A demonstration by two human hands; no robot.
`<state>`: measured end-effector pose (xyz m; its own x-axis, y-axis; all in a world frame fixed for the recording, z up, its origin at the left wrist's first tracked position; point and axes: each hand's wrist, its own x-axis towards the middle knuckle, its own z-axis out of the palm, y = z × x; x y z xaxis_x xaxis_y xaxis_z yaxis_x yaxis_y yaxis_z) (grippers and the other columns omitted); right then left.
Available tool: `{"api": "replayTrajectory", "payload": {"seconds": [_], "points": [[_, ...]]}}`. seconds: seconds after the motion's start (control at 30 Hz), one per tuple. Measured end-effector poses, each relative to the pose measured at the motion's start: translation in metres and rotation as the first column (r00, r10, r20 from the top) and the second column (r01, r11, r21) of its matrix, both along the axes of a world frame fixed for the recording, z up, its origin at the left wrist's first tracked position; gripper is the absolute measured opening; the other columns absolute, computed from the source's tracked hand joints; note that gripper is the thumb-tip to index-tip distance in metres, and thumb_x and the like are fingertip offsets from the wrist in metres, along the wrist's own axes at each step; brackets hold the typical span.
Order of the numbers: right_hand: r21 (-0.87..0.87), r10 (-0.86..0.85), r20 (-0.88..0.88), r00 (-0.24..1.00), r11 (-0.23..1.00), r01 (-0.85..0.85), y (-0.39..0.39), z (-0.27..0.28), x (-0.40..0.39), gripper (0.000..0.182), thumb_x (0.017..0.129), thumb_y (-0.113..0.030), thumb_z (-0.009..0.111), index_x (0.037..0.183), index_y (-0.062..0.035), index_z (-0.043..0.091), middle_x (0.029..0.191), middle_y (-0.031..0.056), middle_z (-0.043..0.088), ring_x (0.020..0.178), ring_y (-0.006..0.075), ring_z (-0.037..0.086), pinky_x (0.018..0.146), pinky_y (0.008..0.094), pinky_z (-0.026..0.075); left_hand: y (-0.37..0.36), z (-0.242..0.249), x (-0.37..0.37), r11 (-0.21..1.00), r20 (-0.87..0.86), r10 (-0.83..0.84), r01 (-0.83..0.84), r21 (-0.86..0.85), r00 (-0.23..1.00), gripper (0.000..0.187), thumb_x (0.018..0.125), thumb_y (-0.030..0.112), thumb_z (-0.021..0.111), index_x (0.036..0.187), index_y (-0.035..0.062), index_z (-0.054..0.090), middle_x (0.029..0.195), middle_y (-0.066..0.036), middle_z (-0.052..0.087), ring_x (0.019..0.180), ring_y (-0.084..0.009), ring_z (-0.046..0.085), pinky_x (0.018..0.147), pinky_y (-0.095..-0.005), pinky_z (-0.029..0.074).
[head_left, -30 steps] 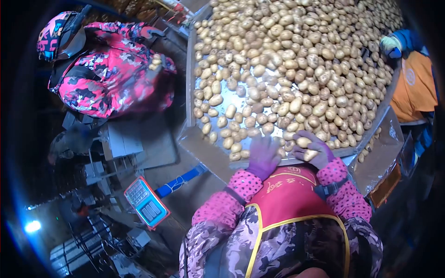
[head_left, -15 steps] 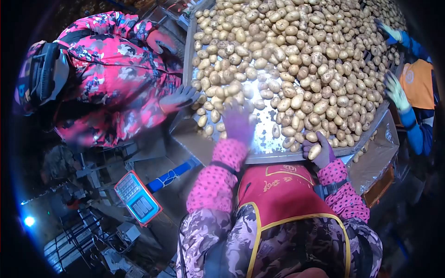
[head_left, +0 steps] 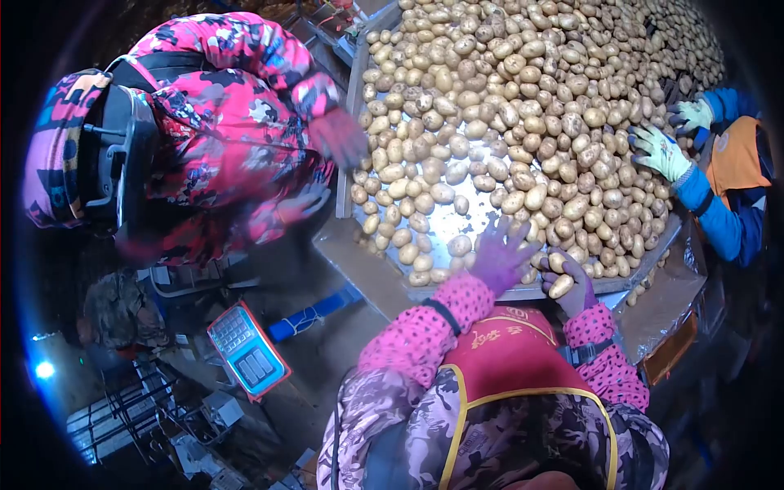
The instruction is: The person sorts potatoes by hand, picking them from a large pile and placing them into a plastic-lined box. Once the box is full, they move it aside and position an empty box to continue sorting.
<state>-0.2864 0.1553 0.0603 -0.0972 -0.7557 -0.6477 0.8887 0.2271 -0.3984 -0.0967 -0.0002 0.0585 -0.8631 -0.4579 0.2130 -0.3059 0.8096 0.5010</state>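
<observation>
Many potatoes lie heaped on a metal sorting table, whose shiny bare patch shows near its front. My left hand, in a purple glove, is over the front edge with its fingers spread, close to the nearest potatoes; it looks slightly blurred. Beside it, at the front rim, my right hand wears a purple glove too. Its fingers are curled around a potato, and a second potato sits against its upper fingers.
At the left stands a co-worker in a pink camouflage jacket, gloved hands by the table's left rim. Another person's gloved hand touches potatoes at the right. A scale display stands at lower left, a cardboard box at lower right.
My left hand has moved right, from the left-front potatoes to beside my right hand. A second potato now shows at my right hand. The right-hand co-worker's hands have shifted over the potatoes.
</observation>
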Motion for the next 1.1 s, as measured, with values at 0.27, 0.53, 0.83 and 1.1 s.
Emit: {"api": "replayTrajectory", "payload": {"seconds": [0.27, 0.53, 0.83, 1.1], "points": [[0.203, 0.0, -0.159, 0.987, 0.979, 0.033, -0.004, -0.002, 0.011, 0.058, 0.104, -0.039, 0.048, 0.147, -0.0001, 0.049, 0.122, 0.0196, 0.068, 0.084, 0.023, 0.064, 0.074, 0.0366, 0.057, -0.12, 0.016, 0.022, 0.915, 0.114, 0.338, -0.298, -0.274, 0.934, 0.054, 0.087, 0.037, 0.068, 0.13, 0.0043, 0.061, 0.144, -0.021, 0.049, 0.138, -0.0486, 0.039, 0.115, -0.066, 0.024], [0.234, 0.064, -0.221, 0.973, 0.972, -0.01, -0.01, 0.012, 0.008, 0.058, 0.103, -0.037, 0.05, 0.148, -0.0003, 0.047, 0.123, 0.0193, 0.066, 0.089, 0.0252, 0.066, 0.078, 0.0386, 0.058, -0.099, -0.005, -0.04, 0.938, 0.163, 0.33, -0.304, -0.169, 0.93, 0.067, 0.085, 0.044, 0.073, 0.141, 0.011, 0.056, 0.144, -0.021, 0.05, 0.138, -0.0541, 0.036, 0.117, -0.0664, 0.025], [-0.11, -0.035, -0.344, 0.938, 0.994, -0.003, -0.012, 0.042, 0.02, 0.053, 0.108, -0.03, 0.05, 0.156, -0.0081, 0.041, 0.139, 0.0191, 0.058, 0.119, 0.034, 0.062, 0.103, 0.0513, 0.054, -0.003, 0.026, 0.006, 0.978, 0.165, 0.058, -0.09, 0.191, 0.985, 0.072, 0.08, 0.035, 0.074, 0.145, 0.0103, 0.054, 0.153, -0.025, 0.041, 0.138, -0.048, 0.038, 0.117, -0.0585, 0.03], [0.515, -0.13, 0.806, -0.577, 0.634, 0.576, -0.007, 0.058, 0.018, 0.06, 0.107, -0.049, 0.041, 0.156, -0.0135, 0.041, 0.153, 0.015, 0.05, 0.143, 0.0327, 0.043, 0.114, 0.0595, 0.036, 0.008, 0.028, 0.002, 0.963, -0.119, 0.07, -0.036, 0.266, 0.99, 0.066, 0.077, 0.024, 0.082, 0.137, 0.0055, 0.06, 0.154, -0.023, 0.046, 0.145, -0.0472, 0.038, 0.119, -0.0576, 0.031]]}}
